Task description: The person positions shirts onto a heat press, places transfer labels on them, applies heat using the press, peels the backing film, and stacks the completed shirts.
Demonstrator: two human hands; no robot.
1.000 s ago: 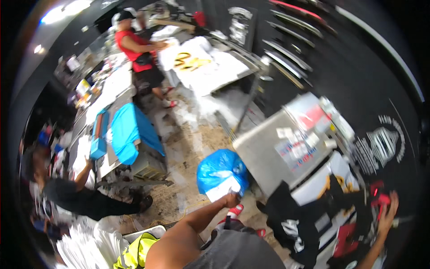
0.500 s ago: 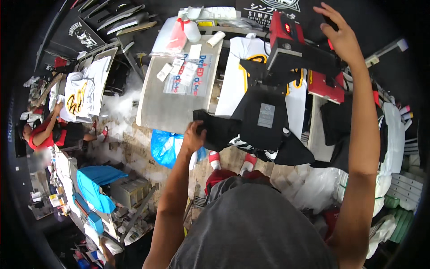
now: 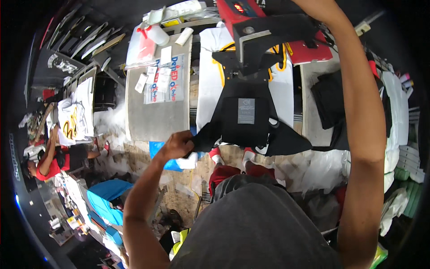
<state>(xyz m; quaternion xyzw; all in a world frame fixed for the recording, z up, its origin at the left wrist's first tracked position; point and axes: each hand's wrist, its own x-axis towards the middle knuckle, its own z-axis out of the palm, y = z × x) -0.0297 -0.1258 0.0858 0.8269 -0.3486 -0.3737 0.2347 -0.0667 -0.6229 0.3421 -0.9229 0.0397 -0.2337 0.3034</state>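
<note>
My left hand (image 3: pixel 179 144) is closed on the near left corner of a black garment (image 3: pixel 246 131), pulling that edge out taut. The garment bears a small grey printed patch (image 3: pixel 246 111) and drapes toward me. Under and behind it lies a white fabric piece (image 3: pixel 207 85) with black lettering edged in yellow. A red and black press (image 3: pixel 275 38) stands over the far part of both. My right arm (image 3: pixel 360 89) stretches up to the top edge beside the press. Only the wrist end of my right hand (image 3: pixel 313 6) shows; its fingers are cut off.
Left of the press is a grey board (image 3: pixel 156 121) with a printed sheet, paper slips and a white bottle (image 3: pixel 157 35). Black cloth (image 3: pixel 329 101) lies at right. A blue bag (image 3: pixel 172 163) sits on the floor. Another person in red (image 3: pixel 49 163) handles a printed white garment at far left.
My left hand has drawn the garment's corner down and left, spreading it flatter. My right hand has moved up past the top edge. The whole view has shifted.
</note>
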